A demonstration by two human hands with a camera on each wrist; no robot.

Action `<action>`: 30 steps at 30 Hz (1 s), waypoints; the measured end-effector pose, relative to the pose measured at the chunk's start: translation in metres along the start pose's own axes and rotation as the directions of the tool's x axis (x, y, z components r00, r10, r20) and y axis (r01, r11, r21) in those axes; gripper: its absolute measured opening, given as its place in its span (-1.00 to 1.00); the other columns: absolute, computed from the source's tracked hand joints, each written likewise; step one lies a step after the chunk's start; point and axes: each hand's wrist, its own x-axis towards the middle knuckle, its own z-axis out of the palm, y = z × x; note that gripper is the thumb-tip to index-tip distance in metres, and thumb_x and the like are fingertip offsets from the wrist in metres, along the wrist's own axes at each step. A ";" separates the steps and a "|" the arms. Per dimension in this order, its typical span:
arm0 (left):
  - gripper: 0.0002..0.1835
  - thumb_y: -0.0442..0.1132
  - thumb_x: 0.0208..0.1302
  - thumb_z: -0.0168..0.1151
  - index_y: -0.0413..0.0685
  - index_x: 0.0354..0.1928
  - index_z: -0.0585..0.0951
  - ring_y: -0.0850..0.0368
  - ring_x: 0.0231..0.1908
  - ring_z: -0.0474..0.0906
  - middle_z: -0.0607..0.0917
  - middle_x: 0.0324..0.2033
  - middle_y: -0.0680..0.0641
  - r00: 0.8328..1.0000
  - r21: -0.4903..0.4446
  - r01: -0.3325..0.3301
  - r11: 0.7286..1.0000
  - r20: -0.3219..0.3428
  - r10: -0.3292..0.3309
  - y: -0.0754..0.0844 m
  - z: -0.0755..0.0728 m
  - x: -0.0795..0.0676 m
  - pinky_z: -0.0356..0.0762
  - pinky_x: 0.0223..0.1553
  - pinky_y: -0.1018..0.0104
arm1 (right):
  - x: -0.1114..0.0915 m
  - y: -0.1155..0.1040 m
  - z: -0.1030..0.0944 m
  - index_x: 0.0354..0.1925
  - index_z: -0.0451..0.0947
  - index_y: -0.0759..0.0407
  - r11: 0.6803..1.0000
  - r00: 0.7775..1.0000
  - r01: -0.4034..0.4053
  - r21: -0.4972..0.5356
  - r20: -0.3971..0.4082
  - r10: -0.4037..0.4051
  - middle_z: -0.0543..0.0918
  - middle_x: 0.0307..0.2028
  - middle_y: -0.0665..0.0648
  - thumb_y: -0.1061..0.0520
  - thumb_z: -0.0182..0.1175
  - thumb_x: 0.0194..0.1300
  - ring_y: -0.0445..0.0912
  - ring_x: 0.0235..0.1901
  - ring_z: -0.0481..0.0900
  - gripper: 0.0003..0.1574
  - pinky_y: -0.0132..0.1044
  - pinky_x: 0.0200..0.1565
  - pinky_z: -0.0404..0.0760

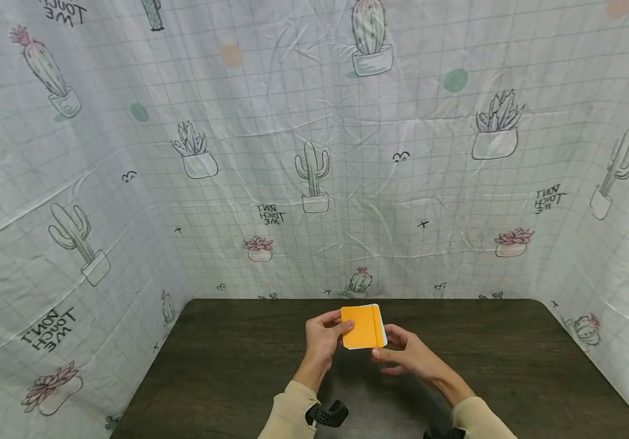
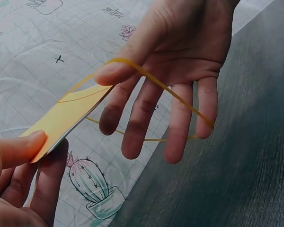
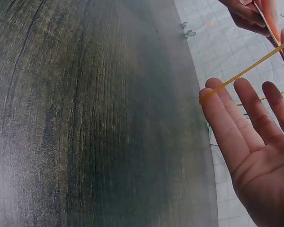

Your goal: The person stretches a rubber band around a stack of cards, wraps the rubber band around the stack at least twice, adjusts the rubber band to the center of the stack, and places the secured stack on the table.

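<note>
A small orange notebook is held up over the table, its white page edges showing on the right. My left hand pinches its left side, thumb on the cover and fingers behind. Along the notebook's other side, my right hand has its fingers spread and nearly straight. A thin yellow-orange elastic band stretches from the notebook, over the right thumb and out to the little finger. In the left wrist view the right thumb touches or nearly touches the notebook's edge. The right wrist view shows the band at the outer fingertip.
The dark wood-grain table lies beneath both hands. A white cloth printed with a grid and cacti hangs behind it and along both sides. Black straps circle the wrists over beige sleeves.
</note>
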 end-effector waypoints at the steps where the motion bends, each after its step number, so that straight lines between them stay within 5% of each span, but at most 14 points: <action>1: -0.70 -0.45 0.08 0.51 -0.32 -0.09 0.75 0.04 -0.42 0.74 0.75 -0.38 -0.10 1.000 -0.001 -0.002 1.000 -0.001 0.002 0.000 0.000 0.000 0.67 -0.47 0.35 | 0.000 0.001 0.000 0.38 0.21 0.40 1.000 1.000 0.000 -0.002 0.001 0.000 0.52 0.18 0.34 0.13 0.28 0.42 0.33 0.07 0.60 -0.26 0.24 -0.04 0.62; 8: -0.71 -0.43 0.08 0.52 -0.31 -0.10 0.76 0.10 -0.47 0.71 0.75 -0.39 -0.09 1.000 0.016 -0.004 1.000 -0.027 0.005 0.000 -0.001 0.001 0.60 -0.54 0.43 | -0.002 0.005 0.000 0.38 0.23 0.51 1.000 0.999 0.018 -0.017 0.037 -0.017 0.40 0.22 0.54 0.13 0.27 0.42 0.15 0.04 0.64 -0.23 0.21 0.00 0.61; 20: -0.69 -0.43 0.06 0.53 -0.31 -0.11 0.76 0.12 -0.46 0.71 0.76 -0.38 -0.10 0.998 -0.023 0.035 0.999 -0.050 -0.036 0.000 -0.003 0.004 0.63 -0.51 0.40 | -0.003 0.011 0.006 0.15 0.51 0.53 0.984 0.994 0.082 -0.159 0.089 -0.069 0.59 0.12 0.44 0.13 0.25 0.44 0.07 0.00 0.67 -0.48 0.06 -0.01 0.66; 30: -0.70 -0.45 0.06 0.52 -0.33 -0.11 0.76 0.06 -0.43 0.73 0.76 -0.39 -0.11 0.998 -0.043 0.012 0.999 -0.055 -0.014 0.001 -0.005 0.006 0.66 -0.51 0.37 | -0.005 0.016 0.011 0.02 0.63 0.47 0.928 0.956 0.255 -0.271 0.218 -0.198 0.64 0.03 0.46 0.15 0.10 0.53 0.15 0.06 0.64 -0.62 -0.17 0.05 0.64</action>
